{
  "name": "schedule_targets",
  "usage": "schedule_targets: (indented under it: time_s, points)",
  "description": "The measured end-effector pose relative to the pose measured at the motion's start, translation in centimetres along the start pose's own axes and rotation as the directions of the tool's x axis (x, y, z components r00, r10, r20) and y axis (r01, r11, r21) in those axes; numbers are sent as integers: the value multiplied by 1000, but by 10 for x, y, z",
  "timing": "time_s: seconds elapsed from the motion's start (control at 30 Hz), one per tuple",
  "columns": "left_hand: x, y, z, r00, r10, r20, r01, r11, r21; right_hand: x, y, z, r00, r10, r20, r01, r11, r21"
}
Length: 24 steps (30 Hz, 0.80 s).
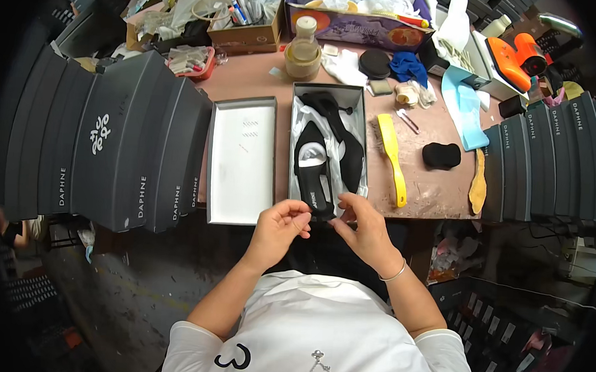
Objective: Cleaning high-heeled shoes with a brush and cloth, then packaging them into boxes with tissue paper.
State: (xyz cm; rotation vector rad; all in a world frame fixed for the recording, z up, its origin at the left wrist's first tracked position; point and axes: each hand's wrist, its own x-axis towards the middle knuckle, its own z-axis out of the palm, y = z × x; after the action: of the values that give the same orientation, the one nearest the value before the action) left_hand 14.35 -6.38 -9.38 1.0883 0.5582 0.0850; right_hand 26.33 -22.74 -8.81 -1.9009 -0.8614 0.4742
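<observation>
A pair of black shoes lies in a dark shoebox (365, 122) with white tissue paper in it. The nearer black shoe (319, 187) has its heel end toward me and white stuffing (311, 154) in its front part. Beside it the other black shoe (350, 158) rests along the box's right side. My left hand (278, 233) is closed, thumb and fingers pinched together at the near shoe's heel end; what they hold is hidden. My right hand (369, 235) has thumb and forefinger apart, the thumb by that heel and the forefinger over the box's near right corner.
Left of the shoebox lies its white-lined lid (241, 169). A yellow shoehorn (391, 160), a black sponge-like block (441, 156) and a tan flat tool (477, 182) lie to the right. Dark shoeboxes stand at left (118, 136) and right (528, 158). A glue-like jar (303, 55) stands behind.
</observation>
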Motion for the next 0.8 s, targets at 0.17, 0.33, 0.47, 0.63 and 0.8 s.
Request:
schedule_targets:
  time_s: [0.17, 0.33, 0.47, 0.63, 0.8]
  points:
    - [-5, -2, -14, 993, -111, 29, 114, 986, -122, 5, 3, 5, 968, -249, 40, 252, 949, -189]
    - [-20, 20, -13, 997, 81, 17, -81, 913, 400, 9, -30, -17, 923, 133, 360, -225, 948, 226]
    - [-13, 20, -18, 992, -107, 69, 92, 976, 196, 20, -20, -23, 643, 349, 682, -679, 671, 297]
    - [-23, 22, -26, 931, 331, 155, -352, 697, 624, 21, -23, -14, 404, 264, 876, -883, 362, 299]
    - [-17, 12, -29, 991, -103, 84, 94, 989, 111, 11, -7, 12, 509, 253, 823, -858, 73, 508]
